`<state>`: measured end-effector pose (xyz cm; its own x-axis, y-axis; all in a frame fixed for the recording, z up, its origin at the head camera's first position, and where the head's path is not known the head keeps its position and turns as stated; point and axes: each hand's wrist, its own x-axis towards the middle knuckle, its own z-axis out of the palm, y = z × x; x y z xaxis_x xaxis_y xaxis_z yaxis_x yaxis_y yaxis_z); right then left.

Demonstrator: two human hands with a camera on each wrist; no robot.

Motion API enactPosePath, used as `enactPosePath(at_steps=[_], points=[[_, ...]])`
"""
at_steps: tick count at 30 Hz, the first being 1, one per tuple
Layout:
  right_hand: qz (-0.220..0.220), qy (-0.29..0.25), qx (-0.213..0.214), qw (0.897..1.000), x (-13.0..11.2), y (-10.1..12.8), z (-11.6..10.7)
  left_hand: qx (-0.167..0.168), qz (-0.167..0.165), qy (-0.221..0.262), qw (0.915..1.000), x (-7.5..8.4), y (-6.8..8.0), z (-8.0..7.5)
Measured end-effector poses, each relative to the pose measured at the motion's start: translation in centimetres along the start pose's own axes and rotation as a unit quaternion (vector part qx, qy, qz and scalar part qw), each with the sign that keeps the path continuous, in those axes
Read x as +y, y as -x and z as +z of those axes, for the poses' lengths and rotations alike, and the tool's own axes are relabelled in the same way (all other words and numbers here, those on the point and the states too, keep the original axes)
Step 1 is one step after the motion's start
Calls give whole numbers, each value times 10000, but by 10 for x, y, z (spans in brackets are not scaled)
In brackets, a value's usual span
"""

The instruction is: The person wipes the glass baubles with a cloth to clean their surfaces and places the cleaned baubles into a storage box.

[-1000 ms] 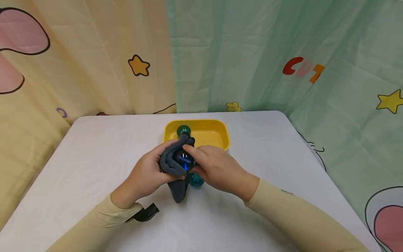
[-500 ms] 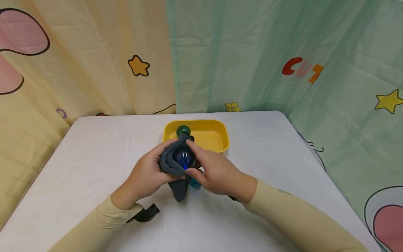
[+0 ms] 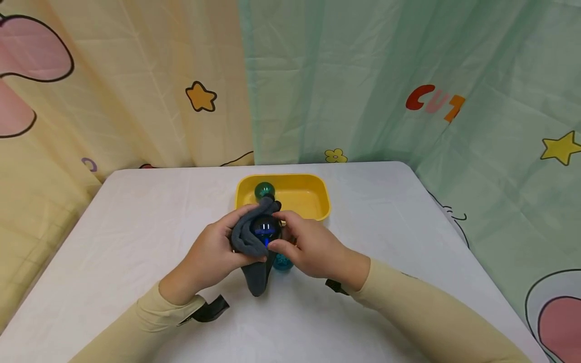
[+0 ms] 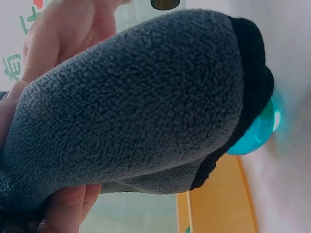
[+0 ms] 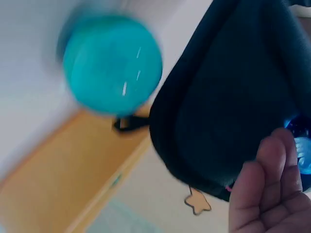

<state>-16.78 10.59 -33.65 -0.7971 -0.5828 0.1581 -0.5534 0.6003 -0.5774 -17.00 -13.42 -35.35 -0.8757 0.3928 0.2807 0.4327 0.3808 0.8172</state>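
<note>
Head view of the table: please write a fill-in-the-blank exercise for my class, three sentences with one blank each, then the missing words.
1. The left hand holds a grey ____ wrapped round a dark blue ball.
2. The right hand pinches the ____ ball.
3. A green ball lies in the ____ tray, and a teal ball sits on the table.

Missing words: cloth; blue; yellow

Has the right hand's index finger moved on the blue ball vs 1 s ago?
Yes. The right hand has drawn its fingers rightward off the blue ball, exposing more of it; the yellow tray stays put.
</note>
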Motion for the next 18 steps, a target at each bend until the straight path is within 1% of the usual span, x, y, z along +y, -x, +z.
enactPosePath(at_steps=[1,2,3,5,7,9,11,14,15,16,17,18], points=[[207,-277,-47,9994,0,0,1,3,10,-13,10000,0,0,1],[356,-400,-66,9985,-1,0,2,11,13,-29,10000,-1,1,1],[420,-401,-76,9983,-1,0,3,18,4,-34,10000,-1,1,1],[382,-180,-114,9990,-2,0,5,12,-24,-17,10000,-2,1,1],[104,277,-136,9995,-2,0,5,42,-56,10,10000,-3,2,1],[-352,837,-70,9958,-1,1,5,89,-90,42,9999,-3,2,-1],[-875,1442,153,9856,1,1,5,124,-121,74,9998,-3,2,-2],[-1521,2159,658,9622,4,1,4,99,-200,120,9997,-2,2,-4],[-1670,2316,812,9549,5,1,4,82,-217,134,9996,-2,2,-4],[-1783,2394,924,9499,5,1,3,75,-230,131,9996,-1,2,-4],[-1863,2434,996,9466,6,0,3,69,-237,123,9996,-1,2,-4],[-1890,2441,1016,9457,6,0,3,64,-236,122,9996,-1,2,-3]])
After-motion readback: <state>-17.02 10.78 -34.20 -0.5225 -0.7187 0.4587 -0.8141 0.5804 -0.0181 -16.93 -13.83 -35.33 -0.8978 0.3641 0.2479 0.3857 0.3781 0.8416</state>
